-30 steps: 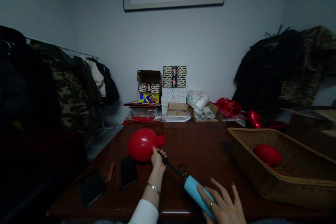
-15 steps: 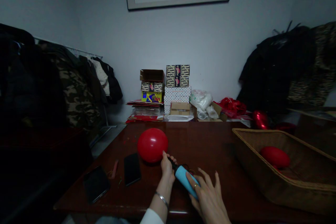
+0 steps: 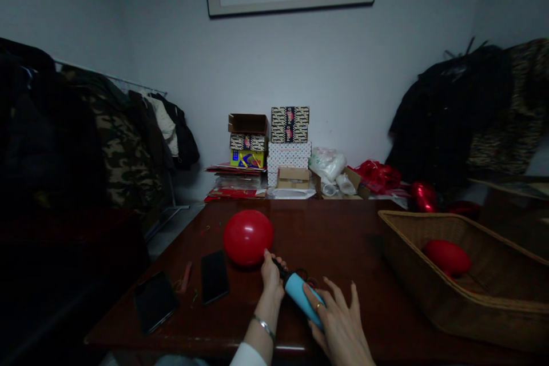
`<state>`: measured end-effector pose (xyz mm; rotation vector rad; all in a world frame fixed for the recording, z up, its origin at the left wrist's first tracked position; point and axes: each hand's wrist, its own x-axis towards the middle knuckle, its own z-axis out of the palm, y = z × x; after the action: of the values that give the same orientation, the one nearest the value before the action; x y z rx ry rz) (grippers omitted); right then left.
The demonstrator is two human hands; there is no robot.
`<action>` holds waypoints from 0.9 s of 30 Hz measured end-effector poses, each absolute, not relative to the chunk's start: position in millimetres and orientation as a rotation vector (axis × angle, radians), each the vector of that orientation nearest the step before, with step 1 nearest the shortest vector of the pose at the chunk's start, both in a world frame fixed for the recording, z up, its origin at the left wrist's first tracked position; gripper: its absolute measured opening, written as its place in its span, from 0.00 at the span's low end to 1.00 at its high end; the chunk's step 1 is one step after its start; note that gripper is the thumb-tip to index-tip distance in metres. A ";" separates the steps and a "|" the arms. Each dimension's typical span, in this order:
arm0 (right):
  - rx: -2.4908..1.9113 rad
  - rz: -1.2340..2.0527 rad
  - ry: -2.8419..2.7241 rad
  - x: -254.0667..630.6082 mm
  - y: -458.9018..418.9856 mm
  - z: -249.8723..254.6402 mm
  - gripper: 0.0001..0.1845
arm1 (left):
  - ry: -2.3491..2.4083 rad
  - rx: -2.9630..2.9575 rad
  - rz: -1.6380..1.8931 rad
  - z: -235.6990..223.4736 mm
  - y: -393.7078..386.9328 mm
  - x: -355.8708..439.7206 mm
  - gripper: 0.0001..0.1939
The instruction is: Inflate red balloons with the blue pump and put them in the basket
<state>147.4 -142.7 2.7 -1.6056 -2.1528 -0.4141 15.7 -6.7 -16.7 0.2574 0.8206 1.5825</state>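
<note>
A round red balloon (image 3: 247, 237) rests on the dark wooden table (image 3: 334, 240), fully swollen. My left hand (image 3: 271, 272) is closed around the balloon's neck and the black nozzle of a light blue hand pump (image 3: 302, 298). My right hand (image 3: 338, 323) grips the pump's blue barrel from below, with the fingers partly spread over it. The pump's rod is pushed in, so the barrel sits close to my left hand.
Two dark phones (image 3: 213, 276) (image 3: 155, 300) lie left of the balloon. A wicker basket (image 3: 433, 291) at right holds another red balloon (image 3: 446, 257). Stacked boxes (image 3: 287, 143), bags and red items line the far edge. Hanging coats (image 3: 107, 148) flank both sides.
My right hand has pushed the blue barrel forward toward my left hand, closing the pump. The balloon has swollen rounder and its loose tip has filled out.
</note>
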 end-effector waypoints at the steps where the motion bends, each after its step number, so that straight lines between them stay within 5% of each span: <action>1: -1.599 -0.420 -2.155 148.0 -142.9 2.4 0.36 | 0.821 0.261 1.593 -16.3 -6.5 15.5 0.19; 27: -1.303 -0.959 -2.197 214.1 -174.2 -15.2 0.34 | 0.784 0.211 1.613 0.1 3.6 -5.1 0.19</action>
<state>214.1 -174.2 -15.2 -1.3031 -2.1972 -0.9594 -5.1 3.6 0.1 0.2111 0.7839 1.6126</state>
